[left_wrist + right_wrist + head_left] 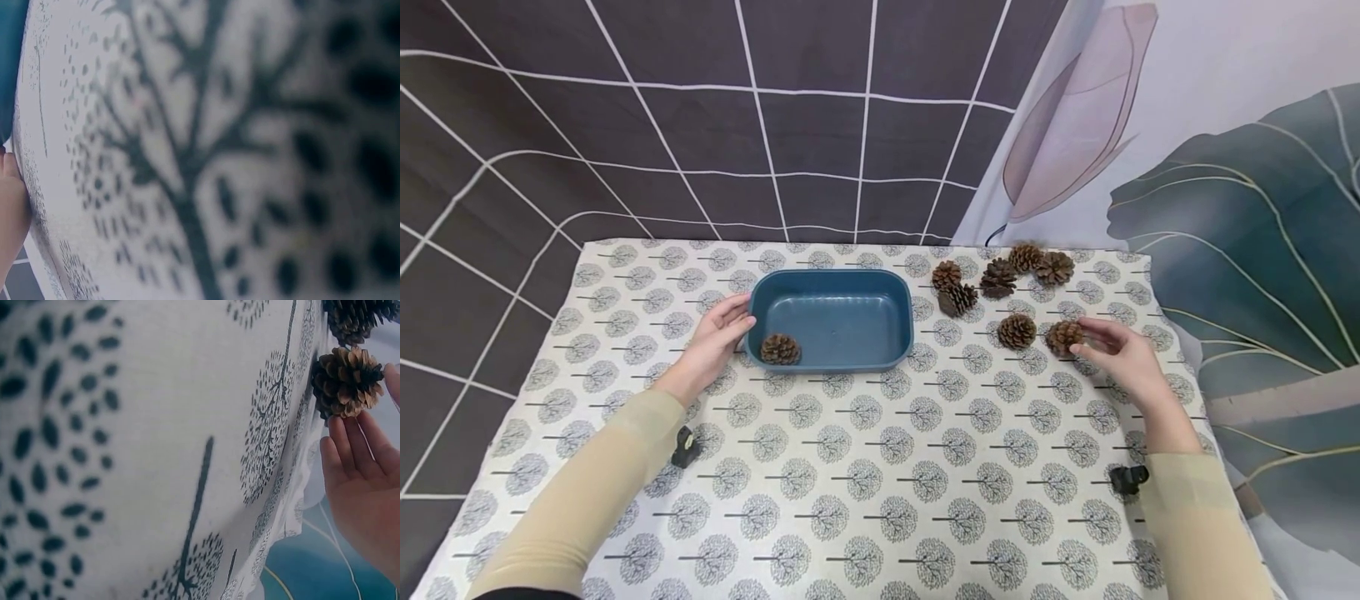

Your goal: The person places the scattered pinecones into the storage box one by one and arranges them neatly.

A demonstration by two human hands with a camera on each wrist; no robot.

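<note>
A blue rectangular plastic tub (850, 321) stands on the patterned cloth, with one brown pine cone (780, 349) in its near left corner. My left hand (713, 337) rests against the tub's left side, thumb and fingertips touching near the rim; little of it shows in the left wrist view. Over on the right, my right hand (1120, 358) pinches another pine cone (1062, 340) between thumb and fingertips. The right wrist view shows that cone (347, 382) close up, fingertips beneath it and the thumb at its far side.
Just left of the pinched cone lies a single pine cone (1017, 331). Several more, such as the pine cone (997, 278), cluster near the cloth's back edge. A dark tiled curtain (820, 133) hangs behind the table, and a leaf-print curtain (1247, 250) hangs at the right.
</note>
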